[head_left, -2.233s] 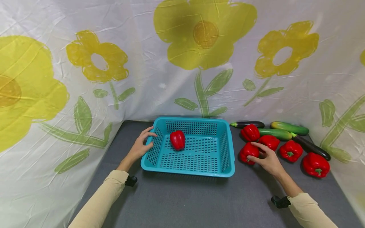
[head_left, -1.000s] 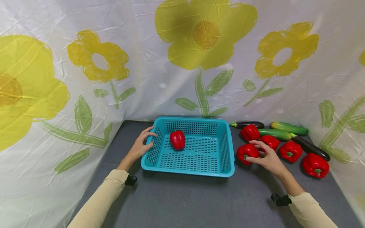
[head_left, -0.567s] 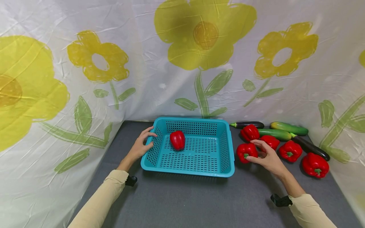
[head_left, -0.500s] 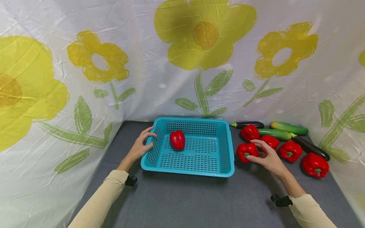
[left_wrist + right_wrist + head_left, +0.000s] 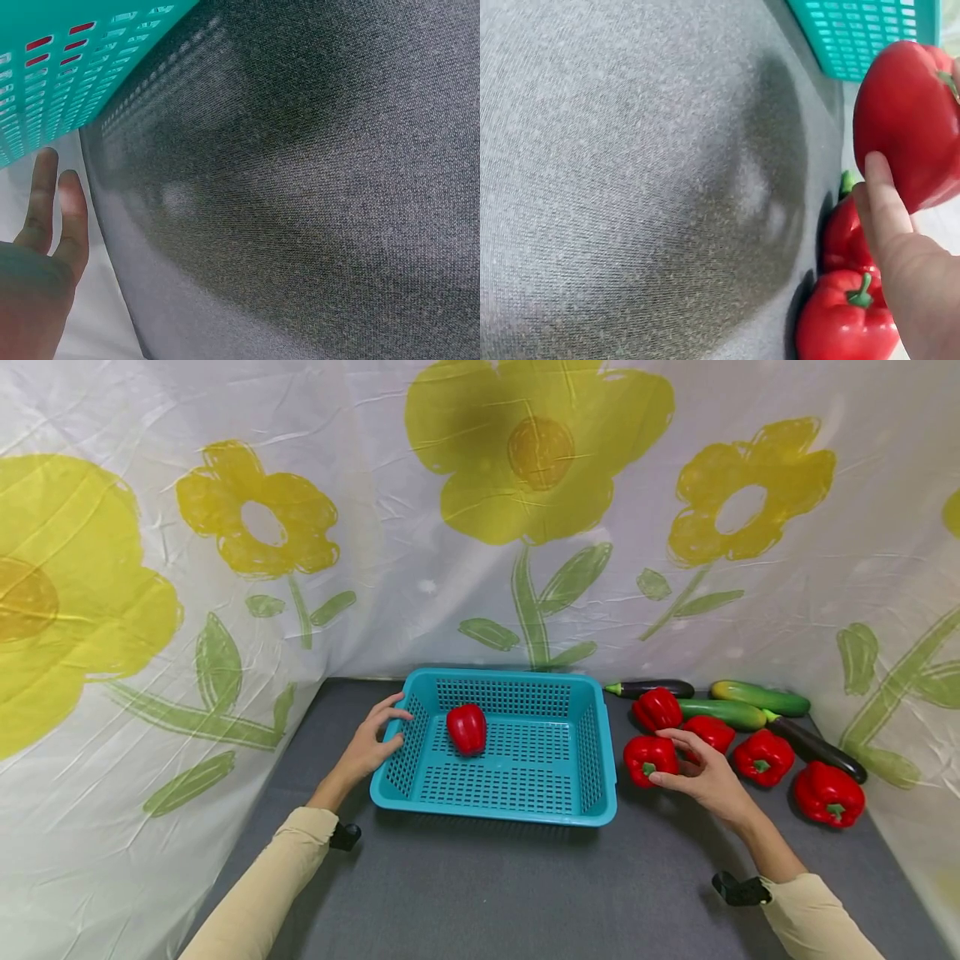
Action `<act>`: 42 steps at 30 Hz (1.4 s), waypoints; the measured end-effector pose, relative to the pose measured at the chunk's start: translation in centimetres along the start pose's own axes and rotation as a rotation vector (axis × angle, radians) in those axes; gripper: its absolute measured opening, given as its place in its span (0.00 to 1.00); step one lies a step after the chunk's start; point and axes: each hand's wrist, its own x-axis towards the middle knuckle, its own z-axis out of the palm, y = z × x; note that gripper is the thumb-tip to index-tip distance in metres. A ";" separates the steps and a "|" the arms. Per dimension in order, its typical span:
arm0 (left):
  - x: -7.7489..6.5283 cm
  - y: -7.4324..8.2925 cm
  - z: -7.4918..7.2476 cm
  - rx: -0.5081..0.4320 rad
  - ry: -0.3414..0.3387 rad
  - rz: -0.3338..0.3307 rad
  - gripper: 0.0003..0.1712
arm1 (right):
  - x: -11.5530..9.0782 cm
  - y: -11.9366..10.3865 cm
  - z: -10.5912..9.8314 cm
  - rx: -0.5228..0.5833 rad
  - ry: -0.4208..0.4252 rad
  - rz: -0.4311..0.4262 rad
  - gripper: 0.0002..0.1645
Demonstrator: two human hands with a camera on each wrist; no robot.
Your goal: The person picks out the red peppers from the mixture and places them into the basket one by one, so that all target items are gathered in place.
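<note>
My right hand (image 5: 711,778) holds a red bell pepper (image 5: 643,762) between thumb and fingers, just right of the basket. In the right wrist view the same bell pepper (image 5: 904,124) appears raised, with a shadow on the cloth below and fingertips pressed to its side. A turquoise plastic basket (image 5: 495,815) stands left of it, with one red bell pepper (image 5: 467,729) lying inside. At the basket's left rim is my left hand (image 5: 365,745), thumb and forefinger reaching over the edge. The left wrist view shows two of its fingers (image 5: 73,202) loosely straight beside the outer wall.
Several more red bell peppers (image 5: 763,758) lie on the right. Behind them are two eggplants (image 5: 817,750) and two green cucumber-like vegetables (image 5: 761,696). Dark grey cloth covers the table (image 5: 480,893); a flower-printed curtain (image 5: 420,602) hangs close behind.
The held bell pepper has shifted slightly left and turned, so its green stem now shows at the front. My left hand and the basket stay in place.
</note>
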 end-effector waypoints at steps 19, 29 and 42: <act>0.0 -0.1 0.0 -0.006 0.002 -0.008 0.17 | 0.0 -1.6 -0.1 0.123 -0.029 0.012 0.49; 0.0 -0.2 0.0 -0.008 0.001 -0.004 0.17 | 0.6 -3.4 0.3 0.062 0.013 -0.040 0.48; 0.0 0.0 0.0 0.001 0.006 0.000 0.17 | 1.4 -5.1 1.1 0.024 0.047 -0.083 0.42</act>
